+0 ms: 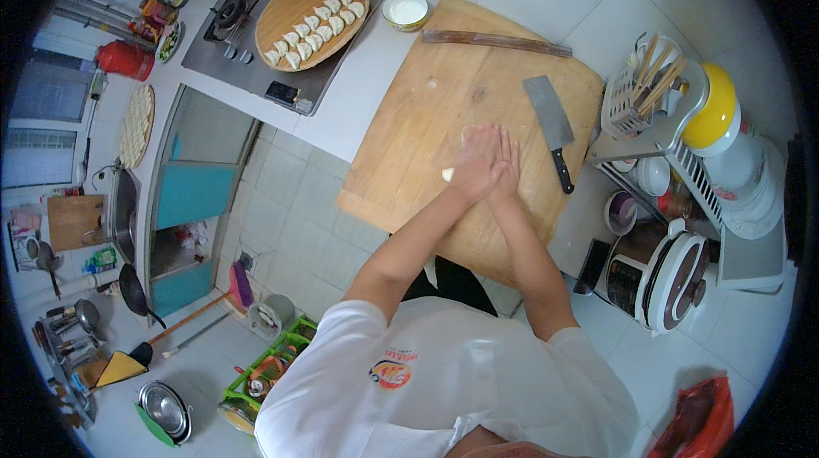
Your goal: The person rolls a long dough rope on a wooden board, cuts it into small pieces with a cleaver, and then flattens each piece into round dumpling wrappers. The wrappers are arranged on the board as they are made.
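Note:
My left hand [478, 160] and my right hand [508, 167] lie together on a large wooden board [397, 157], overlapping with the fingers stretched forward. Whatever may be under the palms is hidden. Beside my left hand, close to the wrist, sits a small pale piece of dough [448, 174]. To the right of my hands a cleaver [549, 111] with a black handle rests flat on the board. A wooden rolling pin [496, 42] lies across the board's far side. Traces of flour show on the wood.
A round wooden tray [291, 7] of dumplings rests on the gas hob [256, 84]. A bowl of flour [405, 11] stands by the board's far left corner. On the right are a dish rack [694, 170] with chopsticks and bowls and a white electric cooker [652, 279].

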`<action>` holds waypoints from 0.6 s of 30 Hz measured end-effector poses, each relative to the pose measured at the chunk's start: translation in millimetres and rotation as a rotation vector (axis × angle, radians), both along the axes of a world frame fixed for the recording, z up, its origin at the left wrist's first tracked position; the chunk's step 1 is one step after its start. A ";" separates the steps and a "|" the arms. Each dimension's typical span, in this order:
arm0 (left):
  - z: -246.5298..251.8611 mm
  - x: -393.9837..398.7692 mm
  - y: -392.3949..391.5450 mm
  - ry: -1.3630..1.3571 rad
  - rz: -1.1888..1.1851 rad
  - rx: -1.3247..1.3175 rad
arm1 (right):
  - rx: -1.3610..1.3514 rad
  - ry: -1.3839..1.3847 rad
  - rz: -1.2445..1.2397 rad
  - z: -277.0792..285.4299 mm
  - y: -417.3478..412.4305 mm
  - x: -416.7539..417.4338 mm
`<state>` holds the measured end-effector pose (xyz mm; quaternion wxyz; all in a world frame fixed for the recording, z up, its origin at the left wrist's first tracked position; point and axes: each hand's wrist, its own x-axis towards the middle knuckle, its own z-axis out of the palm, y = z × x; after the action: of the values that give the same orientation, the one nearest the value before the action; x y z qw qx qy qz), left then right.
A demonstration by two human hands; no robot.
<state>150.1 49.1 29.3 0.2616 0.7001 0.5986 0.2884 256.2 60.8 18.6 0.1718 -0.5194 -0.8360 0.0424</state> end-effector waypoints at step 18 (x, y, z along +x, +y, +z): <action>-35.8 -35.2 28.6 0.593 0.081 0.092 | -0.474 0.285 -0.013 27.7 54.7 -33.4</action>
<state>114.9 77.7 -6.5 0.0317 0.7405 0.6625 0.1086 222.9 115.5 46.2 0.1615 -0.5394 -0.7667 0.3083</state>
